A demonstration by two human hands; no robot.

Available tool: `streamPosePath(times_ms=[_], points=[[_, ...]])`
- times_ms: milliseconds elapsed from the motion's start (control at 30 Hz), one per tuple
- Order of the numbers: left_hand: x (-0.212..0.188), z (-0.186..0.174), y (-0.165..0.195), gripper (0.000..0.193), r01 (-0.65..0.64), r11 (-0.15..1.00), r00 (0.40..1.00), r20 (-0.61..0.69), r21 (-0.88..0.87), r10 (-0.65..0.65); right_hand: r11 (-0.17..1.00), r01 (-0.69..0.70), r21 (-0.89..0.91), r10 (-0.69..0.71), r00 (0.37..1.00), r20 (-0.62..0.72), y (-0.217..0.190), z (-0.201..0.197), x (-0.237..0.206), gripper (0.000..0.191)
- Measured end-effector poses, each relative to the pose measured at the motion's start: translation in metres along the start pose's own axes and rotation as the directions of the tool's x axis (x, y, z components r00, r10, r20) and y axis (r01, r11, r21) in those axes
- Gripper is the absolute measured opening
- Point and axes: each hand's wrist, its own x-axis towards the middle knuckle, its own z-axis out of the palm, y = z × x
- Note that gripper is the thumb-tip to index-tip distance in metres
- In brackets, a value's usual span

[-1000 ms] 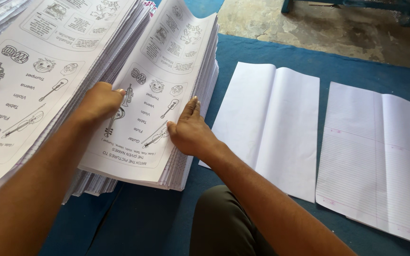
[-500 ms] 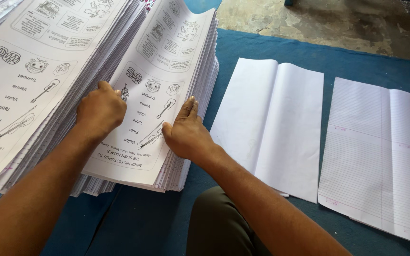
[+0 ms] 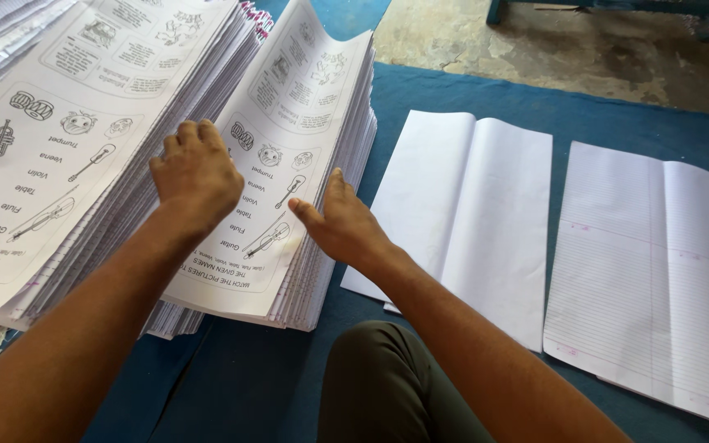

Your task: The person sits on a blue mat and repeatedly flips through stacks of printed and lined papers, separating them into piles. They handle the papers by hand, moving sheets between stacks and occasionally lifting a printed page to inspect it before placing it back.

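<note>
A thick stack of printed worksheets (image 3: 305, 90), with drawings of musical instruments, lies on a blue mat. A taller, tilted pile of the same sheets (image 3: 67, 123) leans to its left. My left hand (image 3: 197, 174) is curled, its fingers tucked into the gap between the two piles, on the left edge of the right stack. Resting on that stack's right side is my right hand (image 3: 340, 223), fingers together and thumb spread over the top sheet. Neither hand lifts a sheet clear.
Two open spreads of paper lie on the blue mat (image 3: 469, 98): a blank one (image 3: 469, 213) in the middle and a ruled one (image 3: 666, 271) at the right. My knee (image 3: 387, 385) is at the bottom. Bare concrete floor (image 3: 535, 49) lies beyond.
My left hand has slid up and left into the gap between the piles. My right hand has shifted slightly along the stack's right edge.
</note>
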Motion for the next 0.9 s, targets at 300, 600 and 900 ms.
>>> streamPosePath(times_ms=[300,600,900], points=[[-0.002,0.002,0.032,0.059,-0.124,0.99,0.992,-0.007,0.072,0.124,0.997,-0.076,0.0,0.075,0.996,-0.041,0.016,-0.022,-0.002,0.093],[-0.016,0.006,0.087,0.043,-0.302,0.953,0.952,-0.061,-0.032,0.3,0.98,-0.16,-0.12,0.148,0.983,-0.107,0.06,-0.054,-0.017,0.092],[-0.056,0.035,0.175,0.036,-0.537,0.795,0.83,-0.347,-0.283,0.437,0.933,-0.33,-0.14,0.304,0.935,-0.182,0.134,-0.092,-0.062,0.093]])
